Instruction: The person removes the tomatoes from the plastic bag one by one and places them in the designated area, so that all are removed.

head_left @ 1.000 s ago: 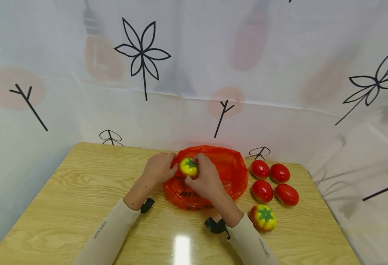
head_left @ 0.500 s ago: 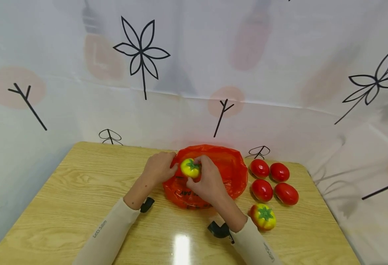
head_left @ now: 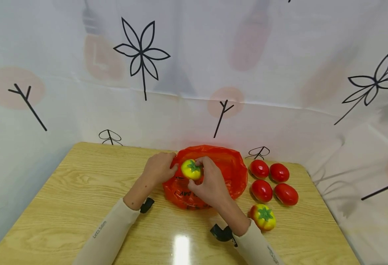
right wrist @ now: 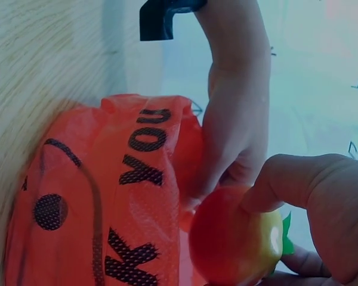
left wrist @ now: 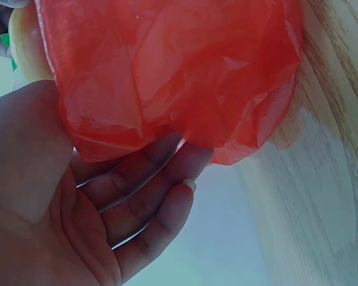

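Observation:
My left hand holds the left rim of an open red plastic bag. In the left wrist view its fingers bend against the outside of the bag, with the thumb towards the opening. Between the thumb and fingers of my right hand is a yellow-and-red toy tomato with a green star-shaped top. It hangs over the left part of the bag's opening. The right wrist view shows the toy tomato close to the bag's rim, its red side facing the bag.
Right of the bag lie several glossy red toy fruits in two rows. A second yellow-and-red toy tomato lies in front of them. All stand on a wooden table, with a patterned cloth hanging behind.
My right hand has shifted slightly right and towards me, with the toy tomato in it. My left hand stays at the bag's rim.

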`<state>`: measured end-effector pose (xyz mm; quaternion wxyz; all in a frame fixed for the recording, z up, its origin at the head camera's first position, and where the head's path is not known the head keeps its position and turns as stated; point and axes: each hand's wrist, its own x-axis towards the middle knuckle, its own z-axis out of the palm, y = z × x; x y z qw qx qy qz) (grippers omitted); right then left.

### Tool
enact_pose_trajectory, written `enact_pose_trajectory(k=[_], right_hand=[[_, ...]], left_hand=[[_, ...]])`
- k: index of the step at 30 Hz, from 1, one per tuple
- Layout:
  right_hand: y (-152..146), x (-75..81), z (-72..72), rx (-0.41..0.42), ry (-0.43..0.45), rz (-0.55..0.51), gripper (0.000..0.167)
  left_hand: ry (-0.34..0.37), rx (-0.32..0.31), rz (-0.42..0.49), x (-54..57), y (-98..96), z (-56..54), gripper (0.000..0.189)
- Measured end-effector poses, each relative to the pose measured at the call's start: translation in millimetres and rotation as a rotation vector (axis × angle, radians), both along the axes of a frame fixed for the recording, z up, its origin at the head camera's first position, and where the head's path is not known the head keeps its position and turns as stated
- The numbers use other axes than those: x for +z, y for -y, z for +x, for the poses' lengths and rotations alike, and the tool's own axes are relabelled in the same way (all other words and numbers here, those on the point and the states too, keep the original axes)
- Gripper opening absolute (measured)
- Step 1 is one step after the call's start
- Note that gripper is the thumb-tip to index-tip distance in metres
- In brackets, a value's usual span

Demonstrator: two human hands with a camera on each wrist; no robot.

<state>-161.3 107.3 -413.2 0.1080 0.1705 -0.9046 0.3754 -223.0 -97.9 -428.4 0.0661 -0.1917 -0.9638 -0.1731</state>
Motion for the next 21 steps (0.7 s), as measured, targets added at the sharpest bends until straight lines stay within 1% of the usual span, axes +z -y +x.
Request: enact_pose_trajectory(k=[9, 15, 21], right_hand=[[-1.8, 5.0, 9.3, 0.003, -0.032, 0.005, 0.053], [-6.0, 7.0, 16.6, -0.018, -0.021, 0.011, 0.054], [-12.4, 8.3, 23.0, -0.011, -0.028, 0.026, 0.055]], left_hand=[[0.008, 0.003, 0.006, 1.1, -0.2, 0.2, 0.018], [0.003, 0.007, 0.007, -0.1, -0.6, -0.4, 0.016], [0.008, 0.008, 0.009, -0.8, -0.7, -0.3, 0.015]])
